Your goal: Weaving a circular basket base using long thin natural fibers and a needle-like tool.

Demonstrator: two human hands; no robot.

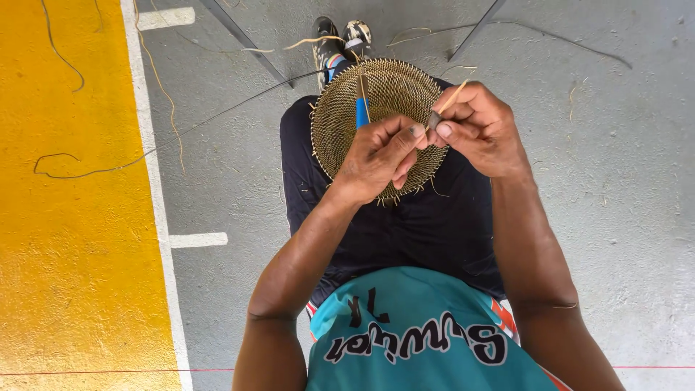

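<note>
While it rests on the person's lap, above the dark shorts (405,224), the round woven basket base (384,94) stands tilted up toward the camera. It looks light and fairly stiff across its coiled middle, yet the loose strand ends bristling around its rim would likely bend or snap if squeezed; the firm edge seems the best place to hold it. The left hand (380,156) is closed around the lower edge of the disc, thumb on top, and also pins a blue-handled tool (362,105) that lies upright across the weave. The right hand (481,130) sits just beside it at the rim, thumb and forefinger pinched together on a thin pale strand (455,95) that sticks up and away. Both forearms reach forward from the body, elbows bent, wrists turned inward so the hands almost touch. Beyond the disc a shoe (340,40) shows on the grey concrete floor (615,181), where long dark and pale fibres lie scattered. A yellow painted strip (72,253) with a white border runs along the left.
</note>
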